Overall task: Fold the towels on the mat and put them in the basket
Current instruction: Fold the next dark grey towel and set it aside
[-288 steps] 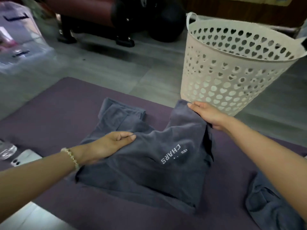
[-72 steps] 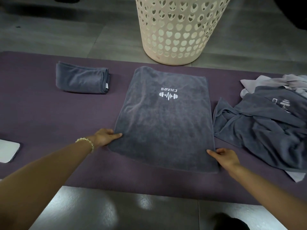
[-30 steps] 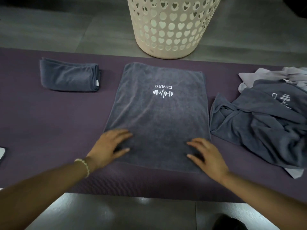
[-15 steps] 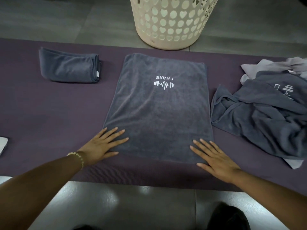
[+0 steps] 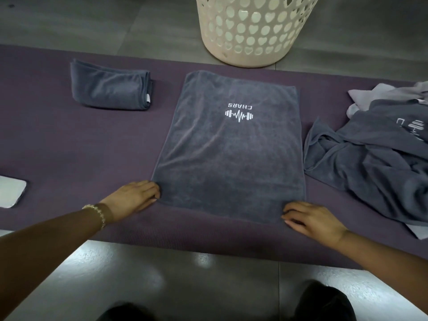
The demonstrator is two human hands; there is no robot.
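Observation:
A dark grey towel (image 5: 229, 158) with a white CHARS logo lies flat on the purple mat (image 5: 69, 147), in front of me. My left hand (image 5: 134, 198) is at its near left corner, fingers curled onto the edge. My right hand (image 5: 312, 221) is at the near right corner, its fingertips curled on the hem. A folded grey towel (image 5: 108, 89) rests at the far left of the mat. A crumpled heap of grey towels (image 5: 370, 163) lies to the right. The cream basket (image 5: 252, 31) with heart-shaped holes stands on the floor just beyond the mat.
A white phone (image 5: 9, 191) lies on the mat's left side. A pale grey cloth (image 5: 375, 91) pokes out behind the heap. Grey tiled floor surrounds the mat, and my dark-clad knees (image 5: 324, 302) show at the bottom edge.
Half a second ago both hands lay flat with spread fingers on the towel's near edge. They have since slid outward to the two near corners and curled their fingers there.

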